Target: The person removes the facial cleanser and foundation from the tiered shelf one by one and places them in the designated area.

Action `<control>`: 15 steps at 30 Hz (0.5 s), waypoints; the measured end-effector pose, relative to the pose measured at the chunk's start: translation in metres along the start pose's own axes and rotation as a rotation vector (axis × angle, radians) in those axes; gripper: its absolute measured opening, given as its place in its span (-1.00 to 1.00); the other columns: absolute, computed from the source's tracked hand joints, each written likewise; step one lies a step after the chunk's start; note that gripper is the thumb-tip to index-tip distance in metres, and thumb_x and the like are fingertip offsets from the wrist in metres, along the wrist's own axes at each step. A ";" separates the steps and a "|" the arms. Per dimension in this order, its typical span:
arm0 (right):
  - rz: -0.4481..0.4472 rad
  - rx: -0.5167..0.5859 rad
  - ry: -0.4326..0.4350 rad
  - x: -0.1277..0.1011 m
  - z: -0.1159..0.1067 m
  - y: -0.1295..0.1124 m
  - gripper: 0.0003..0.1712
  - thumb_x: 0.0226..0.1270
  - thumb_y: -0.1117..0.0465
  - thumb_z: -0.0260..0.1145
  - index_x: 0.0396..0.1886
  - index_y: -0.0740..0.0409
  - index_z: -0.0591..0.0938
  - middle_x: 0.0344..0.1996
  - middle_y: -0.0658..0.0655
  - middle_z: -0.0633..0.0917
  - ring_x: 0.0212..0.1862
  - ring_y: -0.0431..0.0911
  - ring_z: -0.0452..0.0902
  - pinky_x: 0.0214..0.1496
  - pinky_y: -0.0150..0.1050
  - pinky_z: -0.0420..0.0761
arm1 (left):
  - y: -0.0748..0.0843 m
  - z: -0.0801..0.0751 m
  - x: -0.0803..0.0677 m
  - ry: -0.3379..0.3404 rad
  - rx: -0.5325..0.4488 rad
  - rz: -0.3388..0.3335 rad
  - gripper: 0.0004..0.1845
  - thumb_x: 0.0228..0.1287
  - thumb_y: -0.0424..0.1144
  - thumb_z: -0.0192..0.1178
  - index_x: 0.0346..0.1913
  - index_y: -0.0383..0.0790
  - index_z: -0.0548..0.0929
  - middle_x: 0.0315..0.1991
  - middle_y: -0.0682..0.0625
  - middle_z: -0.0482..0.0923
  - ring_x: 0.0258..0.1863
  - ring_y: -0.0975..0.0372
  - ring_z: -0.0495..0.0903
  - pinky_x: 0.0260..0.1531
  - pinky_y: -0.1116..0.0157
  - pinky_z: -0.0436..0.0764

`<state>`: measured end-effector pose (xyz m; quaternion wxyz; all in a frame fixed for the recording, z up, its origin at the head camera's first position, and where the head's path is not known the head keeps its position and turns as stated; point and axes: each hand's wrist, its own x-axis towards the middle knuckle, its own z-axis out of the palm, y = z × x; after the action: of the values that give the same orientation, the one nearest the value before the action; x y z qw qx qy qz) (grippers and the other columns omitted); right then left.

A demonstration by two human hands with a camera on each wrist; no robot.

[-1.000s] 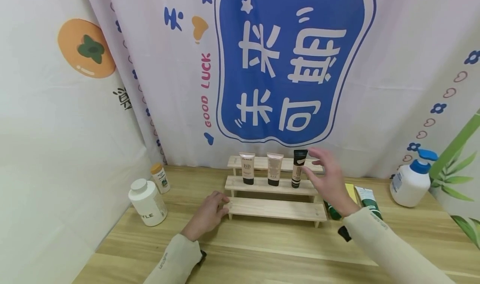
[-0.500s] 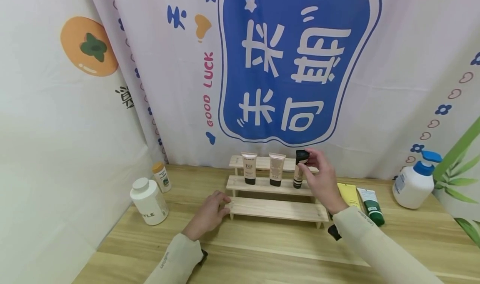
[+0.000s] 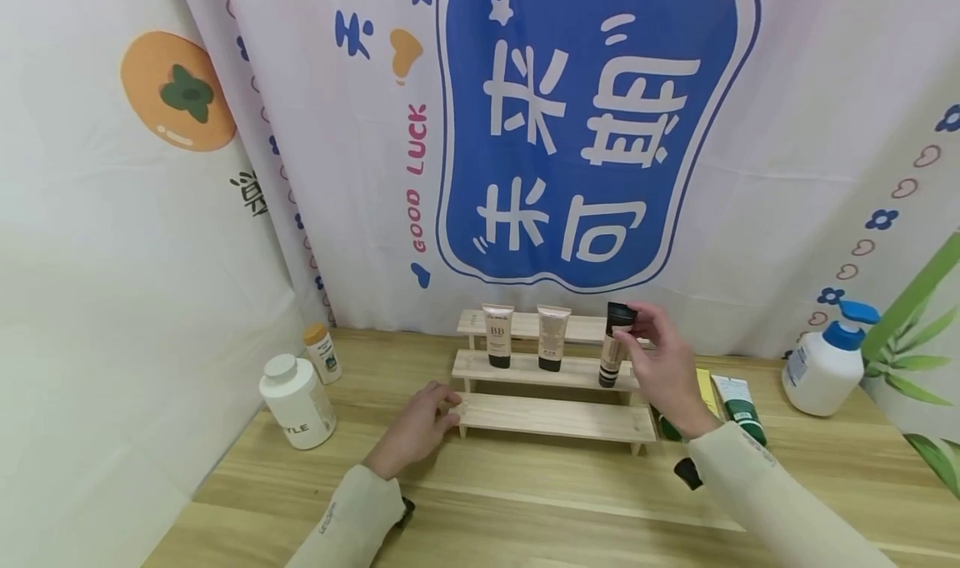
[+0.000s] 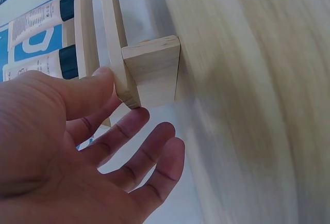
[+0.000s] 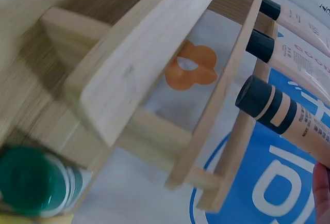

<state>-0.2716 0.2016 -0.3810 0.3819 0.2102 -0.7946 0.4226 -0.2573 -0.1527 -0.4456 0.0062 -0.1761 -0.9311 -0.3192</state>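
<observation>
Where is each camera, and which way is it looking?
Head: worn on the head, looking forward and down at the wooden rack; both sleeves, the left hand and the right hand show.
Left wrist: beside the rack's end; the left hand's fingers touch it.
Right wrist: low, facing the rack's steps; only a fingertip shows at the edge.
Shared: head and right wrist both show the black-capped tube.

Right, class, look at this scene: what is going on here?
A person is handling cosmetic tubes on a stepped wooden rack on a table. Their right hand pinches the top of a dark-capped tube standing cap-down on the middle step, beside two other tubes. Their left hand rests against the rack's lowest step.
</observation>
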 end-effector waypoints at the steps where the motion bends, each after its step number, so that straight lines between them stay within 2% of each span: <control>1: 0.007 -0.009 0.000 -0.001 -0.004 -0.001 -0.49 0.18 0.41 0.36 0.13 0.21 0.46 -0.22 0.10 0.61 -0.25 -0.11 0.57 -0.20 -0.52 0.50 | 0.000 0.000 0.000 0.002 -0.001 0.002 -0.81 0.34 -0.31 0.16 -0.02 -0.20 0.55 -0.08 -0.01 0.44 -0.20 0.20 0.47 -0.25 0.21 0.50; 5: 0.021 -0.037 0.005 -0.006 -0.024 0.000 -0.48 0.17 0.43 0.36 0.14 0.22 0.46 -0.21 0.10 0.61 -0.22 -0.22 0.55 -0.16 -0.55 0.47 | 0.000 0.002 0.001 0.006 0.001 0.005 -0.82 0.33 -0.33 0.17 -0.04 -0.21 0.55 -0.09 -0.02 0.44 -0.21 0.20 0.47 -0.26 0.21 0.50; 9: -0.008 -0.100 0.009 -0.015 -0.045 0.002 -0.45 0.10 0.48 0.39 0.12 0.25 0.48 -0.25 0.10 0.61 -0.25 -0.30 0.52 -0.15 -0.58 0.46 | 0.000 0.003 0.001 0.008 -0.005 0.007 -0.82 0.32 -0.33 0.17 -0.04 -0.21 0.56 -0.08 -0.02 0.45 -0.20 0.19 0.47 -0.25 0.22 0.50; 15: -0.020 -0.188 -0.041 -0.034 -0.067 0.003 -0.45 0.00 0.51 0.45 0.05 0.27 0.51 -0.27 0.07 0.63 -0.30 -0.32 0.53 -0.17 -0.62 0.44 | 0.001 0.001 0.001 0.005 -0.005 0.007 -0.83 0.32 -0.34 0.17 -0.05 -0.21 0.56 -0.07 -0.04 0.44 -0.19 0.17 0.45 -0.24 0.20 0.50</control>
<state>-0.2238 0.2593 -0.3858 0.3876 0.1900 -0.8362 0.3382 -0.2579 -0.1511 -0.4452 0.0092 -0.1789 -0.9296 -0.3221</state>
